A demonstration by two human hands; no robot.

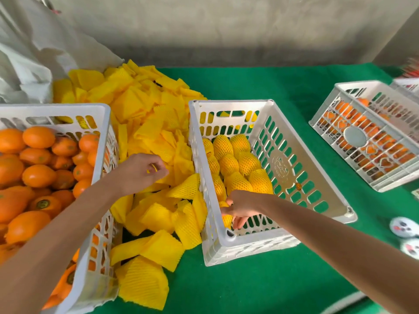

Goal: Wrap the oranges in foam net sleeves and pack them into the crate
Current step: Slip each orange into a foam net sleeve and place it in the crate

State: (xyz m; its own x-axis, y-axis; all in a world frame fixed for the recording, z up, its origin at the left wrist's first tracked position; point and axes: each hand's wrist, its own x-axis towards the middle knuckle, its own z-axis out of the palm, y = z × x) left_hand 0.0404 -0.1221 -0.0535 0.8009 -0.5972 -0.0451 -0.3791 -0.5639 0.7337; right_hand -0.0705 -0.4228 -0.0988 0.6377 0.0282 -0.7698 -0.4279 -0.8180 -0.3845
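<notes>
The right hand (240, 206) curls its fingers around a sleeved orange (226, 217) at the packing crate's (317, 175) 7 o'clock corner, while the left hand (141, 171) pinches a foam sleeve (156, 169) in the heap at 9 o'clock.

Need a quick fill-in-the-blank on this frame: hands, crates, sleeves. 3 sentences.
1. The right hand sets a wrapped orange into the ____ crate.
2. The left hand pinches a yellow foam ____ from the pile.
3. The bare oranges sit in the crate on the ____.

Answers: middle; sleeve; left
</notes>
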